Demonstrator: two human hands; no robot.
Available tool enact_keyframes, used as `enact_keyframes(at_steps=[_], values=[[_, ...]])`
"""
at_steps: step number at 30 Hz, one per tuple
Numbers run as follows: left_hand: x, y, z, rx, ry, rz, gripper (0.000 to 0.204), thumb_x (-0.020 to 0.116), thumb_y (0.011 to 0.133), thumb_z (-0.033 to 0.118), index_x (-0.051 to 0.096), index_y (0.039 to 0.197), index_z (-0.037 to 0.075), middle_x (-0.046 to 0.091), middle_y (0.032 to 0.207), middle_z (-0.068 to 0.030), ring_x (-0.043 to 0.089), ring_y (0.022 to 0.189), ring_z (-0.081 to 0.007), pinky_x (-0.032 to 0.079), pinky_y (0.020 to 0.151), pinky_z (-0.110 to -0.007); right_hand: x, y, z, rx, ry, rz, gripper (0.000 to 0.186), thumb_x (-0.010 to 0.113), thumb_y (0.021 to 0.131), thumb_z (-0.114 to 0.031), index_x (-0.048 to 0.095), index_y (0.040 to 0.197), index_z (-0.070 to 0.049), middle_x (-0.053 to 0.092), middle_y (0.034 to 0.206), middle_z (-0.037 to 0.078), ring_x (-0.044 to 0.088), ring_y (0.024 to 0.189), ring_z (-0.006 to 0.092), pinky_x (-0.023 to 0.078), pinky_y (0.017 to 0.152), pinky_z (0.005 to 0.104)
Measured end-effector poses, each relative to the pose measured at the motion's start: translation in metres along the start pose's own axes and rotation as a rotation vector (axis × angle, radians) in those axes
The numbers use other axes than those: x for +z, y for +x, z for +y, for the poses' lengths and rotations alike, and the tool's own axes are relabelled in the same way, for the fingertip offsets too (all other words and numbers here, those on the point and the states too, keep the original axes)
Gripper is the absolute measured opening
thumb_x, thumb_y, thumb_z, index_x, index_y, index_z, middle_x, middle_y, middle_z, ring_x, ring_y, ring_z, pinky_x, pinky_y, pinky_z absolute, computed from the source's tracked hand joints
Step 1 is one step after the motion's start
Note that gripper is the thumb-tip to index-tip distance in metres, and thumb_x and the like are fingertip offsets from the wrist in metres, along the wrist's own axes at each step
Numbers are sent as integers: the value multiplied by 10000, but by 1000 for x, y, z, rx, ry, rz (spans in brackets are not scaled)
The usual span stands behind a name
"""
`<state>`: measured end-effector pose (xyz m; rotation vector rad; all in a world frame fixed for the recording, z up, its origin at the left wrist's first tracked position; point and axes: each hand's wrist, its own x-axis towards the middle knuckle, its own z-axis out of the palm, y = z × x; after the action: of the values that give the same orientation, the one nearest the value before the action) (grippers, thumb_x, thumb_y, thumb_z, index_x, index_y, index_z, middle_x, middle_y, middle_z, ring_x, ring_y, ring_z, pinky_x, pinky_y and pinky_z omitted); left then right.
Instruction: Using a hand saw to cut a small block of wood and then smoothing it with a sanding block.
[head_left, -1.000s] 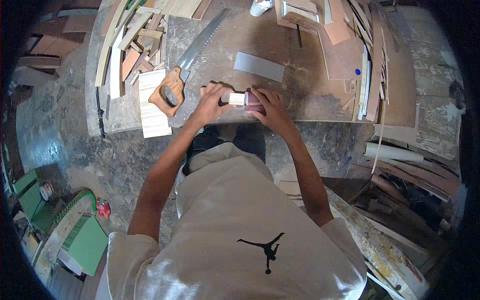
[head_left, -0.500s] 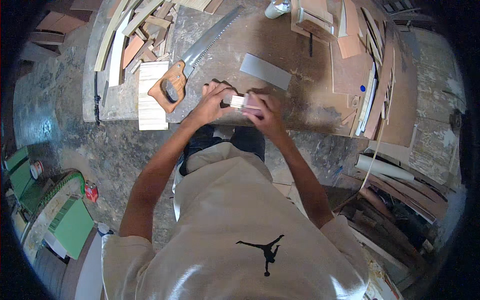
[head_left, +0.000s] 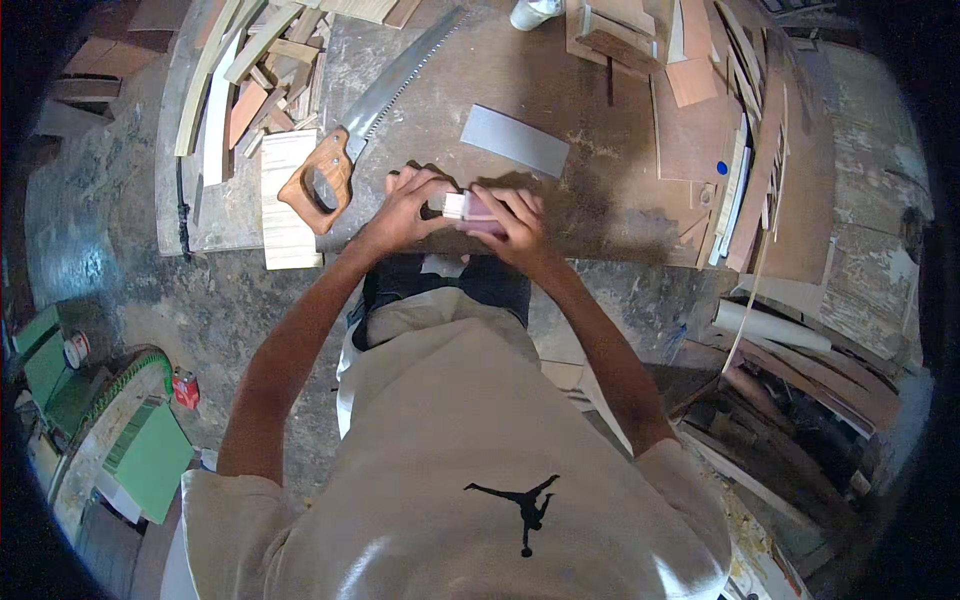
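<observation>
Close to the front edge of the bench, my left hand (head_left: 408, 210) is closed on a small pale wood block (head_left: 453, 205), held between thumb and fingers. My right hand (head_left: 516, 228) pinches a folded pinkish sheet (head_left: 483, 208) that looks like sandpaper, pressed against the block's right end. Part of the block is hidden by the fingers and the sheet. Beyond the hands lies a grey rectangular strip (head_left: 515, 141), flat on the bench. To the left rests a handsaw (head_left: 319, 184) with a wooden handle, its toothed blade pointing away.
The handsaw's handle overlaps a striped pale board (head_left: 290, 215) that juts past the bench edge. Offcuts (head_left: 268, 95) pile up at the far left. A white cup (head_left: 535, 12), a wooden box-like piece (head_left: 615, 42) and long strips (head_left: 742, 190) occupy the right side.
The view has shifted slightly, moving the bench things left in the picture. My right hand, blurred before, is now sharper, its fingers stretched more over the pinkish sheet. Both hands keep their hold.
</observation>
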<state>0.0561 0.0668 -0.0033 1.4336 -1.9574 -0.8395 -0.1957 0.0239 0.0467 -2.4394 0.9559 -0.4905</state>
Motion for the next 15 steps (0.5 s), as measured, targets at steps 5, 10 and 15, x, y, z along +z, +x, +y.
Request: enact_keyframes(at_steps=[5,10,15], values=[[-5,3,8,-20,-17,-10,491,847,804,307,676,1234,141,634,1249,-50,532,1185,-280,336,1007,-422,-11,-11,7,7,-54,37,698,867,812,-318,619,1418,-76,635,1194,106,600,1089,304,455,941,447],[-3,-1,9,-51,-53,8,518,863,781,288,679,1250,169,639,1246,-30,526,1200,-265,325,1022,-429,-5,13,1,-107,-169,-52,728,850,825,-399,593,1404,-40,587,1114,120,586,1004,303,453,868,443],[3,-9,24,-145,51,114,511,869,764,315,713,1239,211,638,1243,-7,489,1194,-282,312,992,-467,-12,14,4,-166,-140,-113,818,819,871,-394,480,1505,-3,561,1096,194,573,1026,376,470,907,495]])
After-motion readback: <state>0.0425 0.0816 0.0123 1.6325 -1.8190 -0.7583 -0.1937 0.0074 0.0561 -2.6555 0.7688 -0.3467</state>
